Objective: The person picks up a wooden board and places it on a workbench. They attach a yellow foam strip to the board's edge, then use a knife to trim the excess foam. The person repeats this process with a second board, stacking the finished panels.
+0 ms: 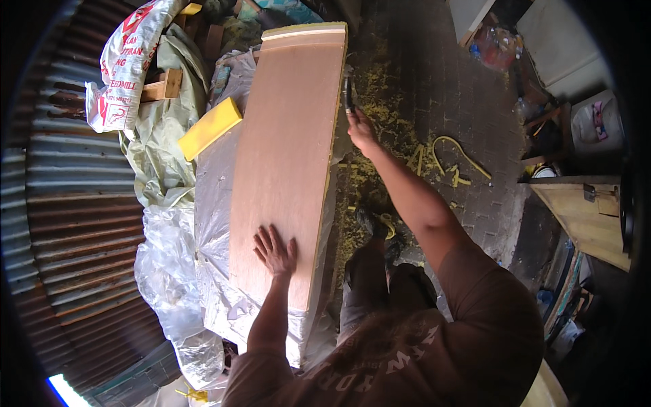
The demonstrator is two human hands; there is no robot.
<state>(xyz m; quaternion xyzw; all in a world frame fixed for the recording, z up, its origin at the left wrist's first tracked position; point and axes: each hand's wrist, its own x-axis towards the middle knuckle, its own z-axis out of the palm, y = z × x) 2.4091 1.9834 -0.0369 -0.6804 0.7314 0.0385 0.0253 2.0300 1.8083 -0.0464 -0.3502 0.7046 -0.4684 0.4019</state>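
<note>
Steadily Along the Edge

Resting the left hand (277, 255) flat, with fingers spread wide, on the long, light-brown wooden panel (288, 142) atop crinkled translucent plastic sheeting (212, 224). Gripping a slim, dark tool (348, 93) in the right hand (361, 131), with fingers curled, beside the panel's right edge. Best guided in 1 even pass.

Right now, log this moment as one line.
left hand: spread on wood-faced panel | right hand: gripping dark hand tool beside panel's right edge | yellow foam block: left of panel
</note>
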